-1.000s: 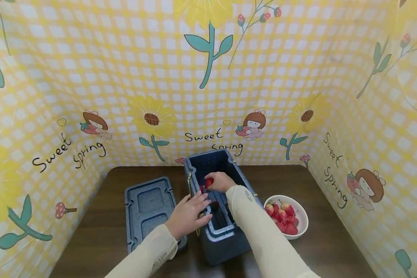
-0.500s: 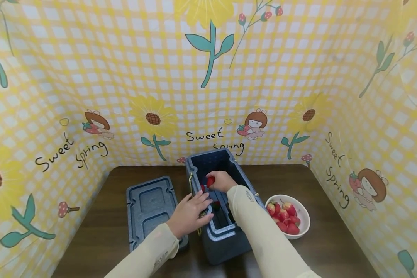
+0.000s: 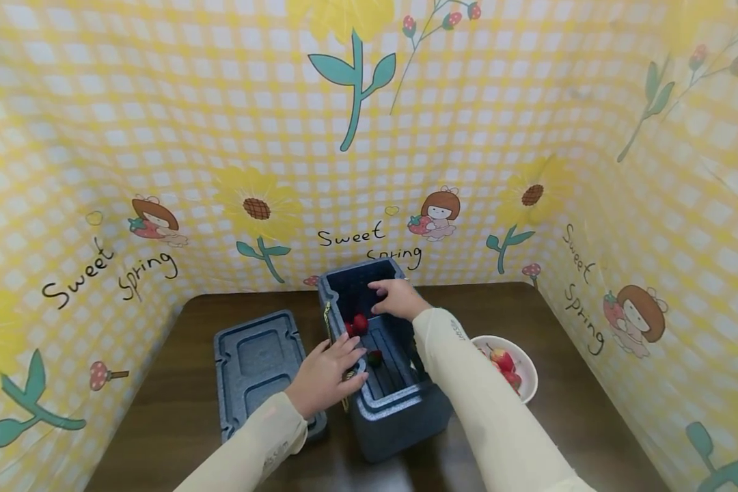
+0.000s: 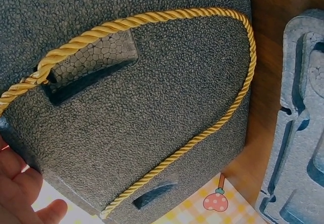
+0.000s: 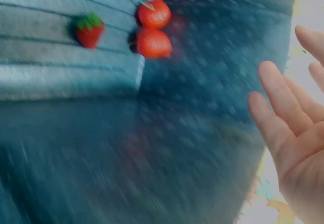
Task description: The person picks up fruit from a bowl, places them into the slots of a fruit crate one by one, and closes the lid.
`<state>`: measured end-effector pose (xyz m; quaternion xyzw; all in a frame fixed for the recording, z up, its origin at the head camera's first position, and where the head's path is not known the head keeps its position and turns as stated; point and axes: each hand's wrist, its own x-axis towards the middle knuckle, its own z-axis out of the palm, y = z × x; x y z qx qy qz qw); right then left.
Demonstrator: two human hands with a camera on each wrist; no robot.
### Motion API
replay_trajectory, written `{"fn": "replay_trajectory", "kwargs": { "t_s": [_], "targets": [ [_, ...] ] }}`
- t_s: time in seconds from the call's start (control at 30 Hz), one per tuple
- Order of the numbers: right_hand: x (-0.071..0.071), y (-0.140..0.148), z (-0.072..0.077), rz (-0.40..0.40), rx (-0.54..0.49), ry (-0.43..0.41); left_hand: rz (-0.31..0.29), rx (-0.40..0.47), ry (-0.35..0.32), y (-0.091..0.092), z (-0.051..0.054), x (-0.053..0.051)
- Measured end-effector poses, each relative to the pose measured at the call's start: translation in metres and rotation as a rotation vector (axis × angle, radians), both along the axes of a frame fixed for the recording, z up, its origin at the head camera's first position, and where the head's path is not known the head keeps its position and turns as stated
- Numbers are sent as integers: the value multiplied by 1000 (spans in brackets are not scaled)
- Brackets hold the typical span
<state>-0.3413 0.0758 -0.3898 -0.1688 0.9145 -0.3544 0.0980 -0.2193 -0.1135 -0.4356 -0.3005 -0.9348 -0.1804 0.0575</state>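
Note:
A dark blue-grey foam box [image 3: 400, 420] stands lidless on the table, its inner floor ridged. One strawberry [image 5: 90, 31] with a green cap lies on that floor. Two more red strawberries [image 5: 154, 43] sit side by side at the far left inside, by the wall. My right hand [image 3: 400, 298] hovers over the box's far part, fingers spread and holding nothing; the right wrist view shows this hand [image 5: 296, 123] apart from the fruit. My left hand [image 3: 326, 376] rests on the box's left rim with fingers extended; only a few fingertips [image 4: 20, 178] appear in the left wrist view.
The box lid [image 3: 261, 355] lies on the table [image 3: 166, 383] left of the box. A white bowl [image 3: 531, 383] with several strawberries [image 3: 503, 360] stands to the right, partly behind my right sleeve. Yellow twisted rope [image 4: 177, 153] hangs along the box's side. A printed cloth [image 3: 369, 171] surrounds the table.
My right hand has let go of a strawberry, which now lies beside another in the box. That hand has lifted and opened toward the back right. My left hand stays on the rim.

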Motion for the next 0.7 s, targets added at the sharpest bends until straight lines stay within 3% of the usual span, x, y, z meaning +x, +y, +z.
{"fn": "replay_trajectory", "kwargs": {
  "t_s": [0.2,0.4,0.53,0.7],
  "targets": [
    [2,39,27,-2,-23,-9,-2,-14,10,1,-1,0],
    [10,95,47,15,-12,18,3,-1,-29,1,-2,-2],
    [21,137,49,-18,39,53,6,3,-26,2,-4,-2],
    [33,179,37,-104,90,51,16,3,-30,0,-1,1]
  ]
}}
